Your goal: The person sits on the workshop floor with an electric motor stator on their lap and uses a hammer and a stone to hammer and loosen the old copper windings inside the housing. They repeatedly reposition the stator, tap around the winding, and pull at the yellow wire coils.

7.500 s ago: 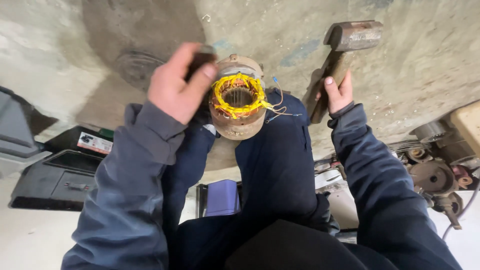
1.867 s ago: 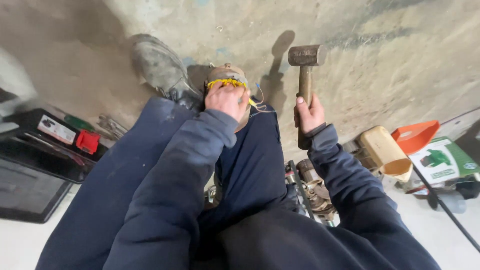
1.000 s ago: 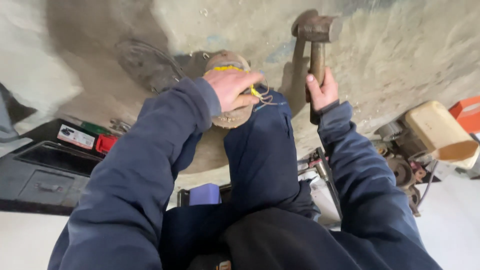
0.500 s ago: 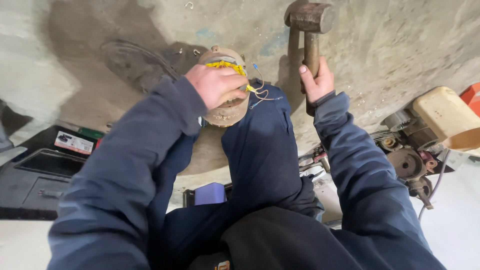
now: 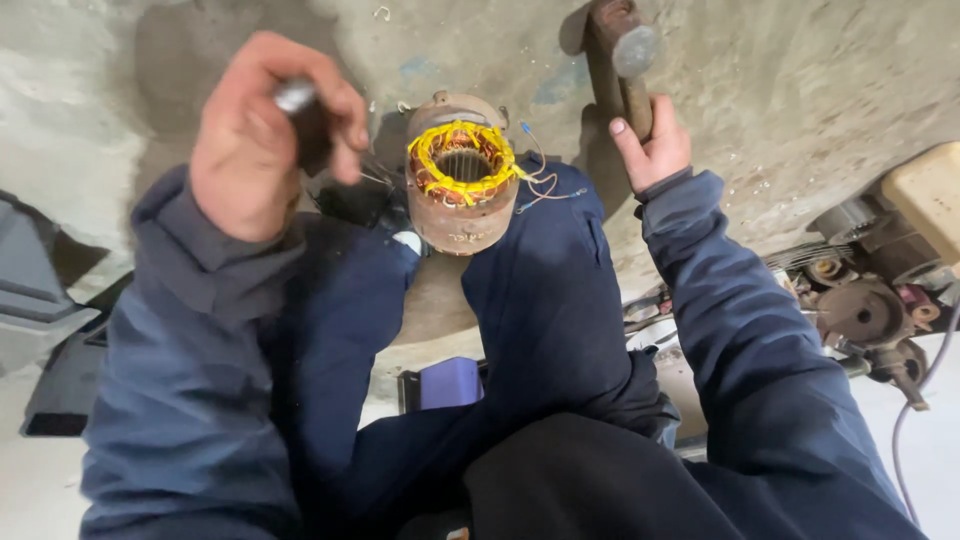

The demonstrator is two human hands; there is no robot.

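Note:
A rusty round motor stator (image 5: 462,190) with yellow-bound copper windings stands upright on the concrete floor between my knees. My left hand (image 5: 265,135) is raised to its left, closed around a short dark metal tool with a shiny end. My right hand (image 5: 650,150) grips the wooden handle of a hammer (image 5: 622,50), whose worn steel head points up and away, to the right of the stator. Thin loose wires trail from the stator toward my right leg.
Rusty motor parts and pulleys (image 5: 865,310) lie at the right, near a tan container (image 5: 925,195). Dark plastic cases (image 5: 45,330) sit at the left. A purple-topped stool (image 5: 450,380) shows between my legs. Stained concrete floor (image 5: 800,90) stretches ahead.
My left hand has lifted off the top of the stator and now holds a short metal tool up at the left. The windings are uncovered. The hammer stays raised at the right.

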